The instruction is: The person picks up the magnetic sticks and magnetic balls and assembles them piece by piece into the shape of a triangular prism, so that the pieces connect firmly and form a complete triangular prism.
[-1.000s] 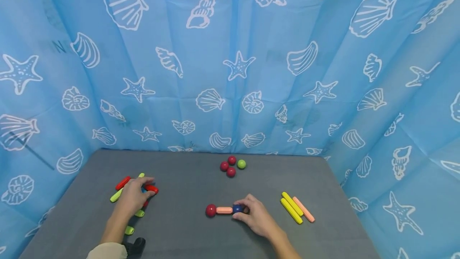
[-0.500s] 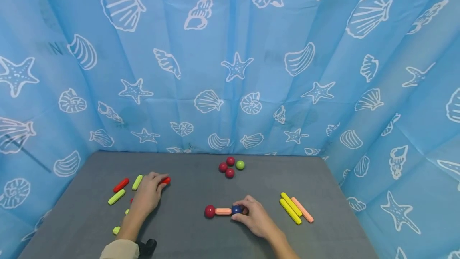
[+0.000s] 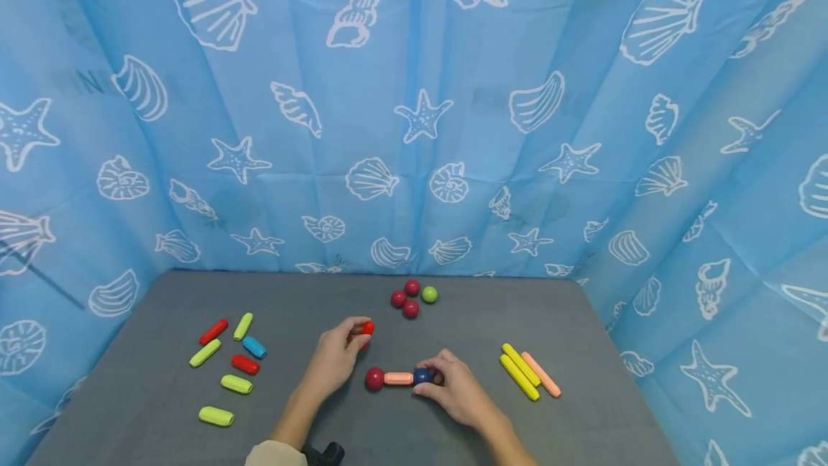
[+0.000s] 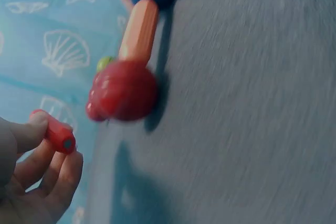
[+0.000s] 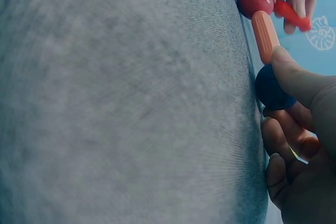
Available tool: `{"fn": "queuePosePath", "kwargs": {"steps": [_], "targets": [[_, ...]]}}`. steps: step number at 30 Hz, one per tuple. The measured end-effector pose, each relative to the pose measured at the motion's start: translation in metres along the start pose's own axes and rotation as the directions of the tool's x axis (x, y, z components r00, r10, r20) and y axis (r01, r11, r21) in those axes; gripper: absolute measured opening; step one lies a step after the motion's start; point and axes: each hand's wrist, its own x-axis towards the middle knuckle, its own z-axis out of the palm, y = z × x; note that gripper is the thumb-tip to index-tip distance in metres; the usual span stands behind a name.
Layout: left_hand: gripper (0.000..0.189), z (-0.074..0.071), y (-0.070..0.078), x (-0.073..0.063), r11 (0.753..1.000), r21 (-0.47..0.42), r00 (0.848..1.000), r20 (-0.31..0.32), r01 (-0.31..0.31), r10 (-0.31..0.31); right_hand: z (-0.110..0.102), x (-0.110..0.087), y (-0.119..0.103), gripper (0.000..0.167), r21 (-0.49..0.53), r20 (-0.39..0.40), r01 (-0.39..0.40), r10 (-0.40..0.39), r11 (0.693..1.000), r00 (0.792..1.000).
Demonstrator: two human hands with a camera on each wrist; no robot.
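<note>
My left hand (image 3: 334, 354) pinches a short red rod (image 4: 60, 134) between thumb and fingers, up off the table; a small grey disc shows in the rod's end. It hovers just behind and left of a red ball (image 3: 374, 379). That ball is joined to a peach rod (image 3: 398, 378), whose other end meets a dark blue ball (image 3: 423, 376). My right hand (image 3: 456, 388) grips the blue ball with thumb and fingers, the joined piece lying level along the table. In the right wrist view the red rod (image 5: 292, 15) overlaps the space beside the red ball (image 5: 255, 1).
Several short rods, light green (image 3: 216, 416), red (image 3: 245, 364) and blue (image 3: 254, 346), lie at the left. Red balls (image 3: 410, 308) and a green ball (image 3: 429, 295) sit at the back. Two yellow rods (image 3: 520, 377) and a peach rod (image 3: 542, 374) lie right. A shell-patterned curtain (image 3: 414, 128) surrounds the table.
My left hand has picked a red rod from the left group and carried it right, close to the red ball. The right hand keeps its grip on the blue ball.
</note>
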Motion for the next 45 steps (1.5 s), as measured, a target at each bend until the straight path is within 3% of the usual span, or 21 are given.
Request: {"fn": "queuePosePath", "kwargs": {"steps": [5,13,21,31,36,45], "targets": [[0.034,0.017,0.004,0.0,0.998,-0.004,0.997,0.053,0.059,-0.059,0.0,0.0,-0.001,0.035,0.012,0.009,-0.002,0.002,1.0,1.0],[0.036,0.028,0.006,0.004,0.998,0.017,0.988,0.142,0.059,-0.061,-0.002,-0.001,-0.001,0.035,0.012,0.007,0.005,-0.006,1.0,1.0],[0.038,0.026,0.008,0.001,0.989,0.039,0.971,0.184,0.146,-0.151,-0.002,-0.002,-0.004,0.035,-0.005,0.012,0.013,-0.013,1.0,1.0],[0.069,0.011,0.0,-0.016,0.993,-0.005,0.949,0.294,0.121,-0.114,0.003,-0.004,-0.011,0.038,-0.132,0.0,0.024,-0.024,0.991,1.0],[0.065,0.008,-0.006,-0.028,0.995,-0.024,0.962,0.256,0.1,-0.091,0.0,0.002,-0.011,0.044,-0.151,0.001,0.047,-0.047,0.987,0.999],[0.049,0.011,-0.01,-0.038,0.999,0.03,0.992,0.122,0.039,-0.042,-0.012,0.049,-0.016,0.062,-0.122,-0.178,0.104,-0.125,0.987,0.976]]}}
